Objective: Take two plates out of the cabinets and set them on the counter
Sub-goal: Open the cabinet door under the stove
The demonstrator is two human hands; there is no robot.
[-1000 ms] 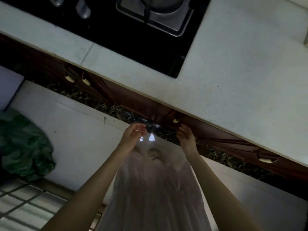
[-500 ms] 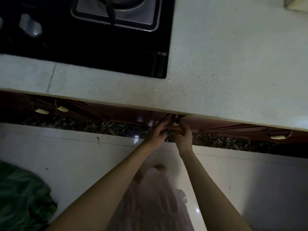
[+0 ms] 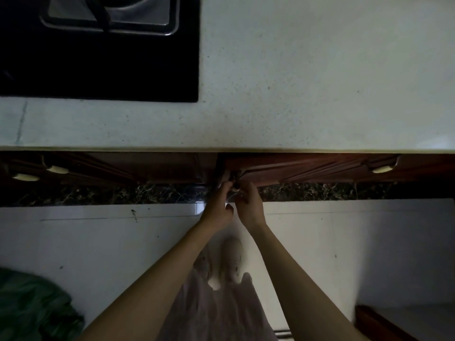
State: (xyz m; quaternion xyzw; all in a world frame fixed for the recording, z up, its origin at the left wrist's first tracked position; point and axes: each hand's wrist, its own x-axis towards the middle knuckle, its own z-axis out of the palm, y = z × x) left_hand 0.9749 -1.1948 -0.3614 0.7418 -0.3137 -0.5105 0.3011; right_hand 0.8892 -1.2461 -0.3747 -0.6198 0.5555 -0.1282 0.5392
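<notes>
under the pale counter your left hand and right hand curl on the cabinet handles; no writing readable.

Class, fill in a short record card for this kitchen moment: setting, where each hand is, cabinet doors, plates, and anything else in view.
setting: pale counter with a black hob at its left
left hand: at the handle where two doors meet; grip unclear
right hand: at the same spot; grip unclear
cabinet doors: reddish wood, under the counter edge
plates: none visible
other: green cloth on the floor, lower left
</notes>
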